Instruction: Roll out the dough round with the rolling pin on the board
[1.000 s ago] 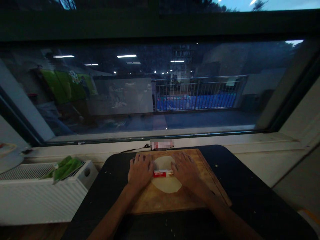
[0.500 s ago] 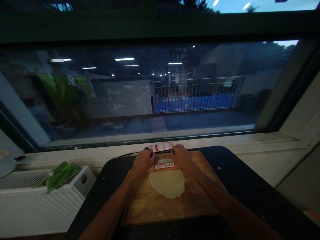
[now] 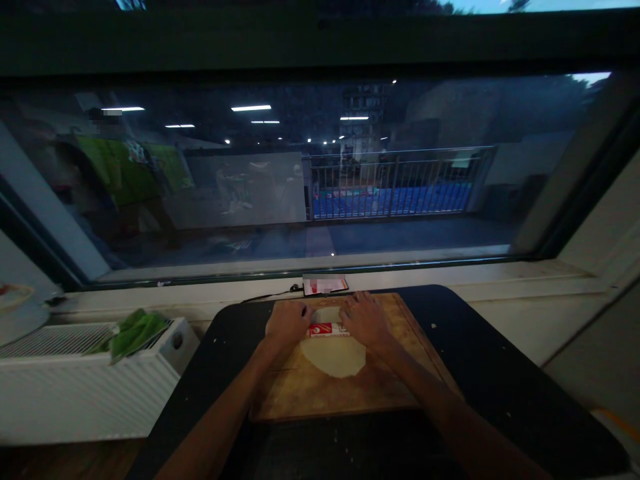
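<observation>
A round sheet of pale dough (image 3: 334, 359) lies flat on a wooden cutting board (image 3: 287, 400). Across its far part rests a rolling pin (image 3: 329, 329) with a red and white label, and some dough shows beyond it. My left hand (image 3: 289, 324) is curled over the pin's left end. At the other end, my right hand (image 3: 367, 321) presses on the pin with its fingers bent over it. Both ends of the pin are hidden under my hands.
The board lies on a black table (image 3: 500, 373) against the window sill. A phone-like device (image 3: 325, 285) with a cable leans at the sill. To the left, green leaves (image 3: 137, 331) lie on a white radiator (image 3: 90, 400). People show in the window glass.
The rolling pin has turned, so a red part of its label now faces up. Pin and hands have come slightly nearer to me over the dough. The view has shifted a little.
</observation>
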A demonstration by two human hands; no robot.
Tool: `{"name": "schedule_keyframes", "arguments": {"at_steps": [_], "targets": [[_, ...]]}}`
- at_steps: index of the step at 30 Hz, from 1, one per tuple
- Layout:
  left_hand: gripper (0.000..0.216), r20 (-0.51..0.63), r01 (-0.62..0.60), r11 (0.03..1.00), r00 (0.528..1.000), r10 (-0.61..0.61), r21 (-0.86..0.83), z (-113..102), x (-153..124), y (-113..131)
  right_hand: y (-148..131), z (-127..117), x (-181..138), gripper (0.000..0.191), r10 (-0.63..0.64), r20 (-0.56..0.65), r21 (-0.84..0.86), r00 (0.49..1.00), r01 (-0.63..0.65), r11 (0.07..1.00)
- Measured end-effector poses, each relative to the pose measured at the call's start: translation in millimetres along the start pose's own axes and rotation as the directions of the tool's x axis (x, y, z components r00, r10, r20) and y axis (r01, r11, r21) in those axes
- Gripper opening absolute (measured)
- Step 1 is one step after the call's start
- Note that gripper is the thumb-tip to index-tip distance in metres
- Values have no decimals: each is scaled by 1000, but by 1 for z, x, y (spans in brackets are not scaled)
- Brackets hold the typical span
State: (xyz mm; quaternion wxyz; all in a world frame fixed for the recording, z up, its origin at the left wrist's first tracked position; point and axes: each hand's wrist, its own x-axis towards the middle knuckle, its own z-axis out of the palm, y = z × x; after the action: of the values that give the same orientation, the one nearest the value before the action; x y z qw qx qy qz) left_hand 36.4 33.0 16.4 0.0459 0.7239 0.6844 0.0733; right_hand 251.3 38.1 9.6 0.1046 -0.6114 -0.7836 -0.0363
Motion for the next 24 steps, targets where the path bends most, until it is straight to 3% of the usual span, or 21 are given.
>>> {"name": "schedule_keyframes", "arguments": {"at_steps": [5, 10, 17, 24], "targets": [[45, -36, 67, 998, 997, -67, -10, 0, 0, 2, -1, -1, 8, 40, 32, -10, 5, 999, -32, 999], [48, -106, 43, 998, 994, -39, 39, -2, 17, 0, 3, 0, 30, 37, 56, 5, 23, 998, -57, 998], [52, -87, 26, 994, 996, -16, 110, -2, 42, -3, 4, 0, 52, 48, 103, 119, 47, 988, -109, 993], [52, -22, 70, 996, 997, -69, 52, 0, 32, -4, 3, -4, 42, 50, 70, 177, 21, 982, -75, 997]]}}
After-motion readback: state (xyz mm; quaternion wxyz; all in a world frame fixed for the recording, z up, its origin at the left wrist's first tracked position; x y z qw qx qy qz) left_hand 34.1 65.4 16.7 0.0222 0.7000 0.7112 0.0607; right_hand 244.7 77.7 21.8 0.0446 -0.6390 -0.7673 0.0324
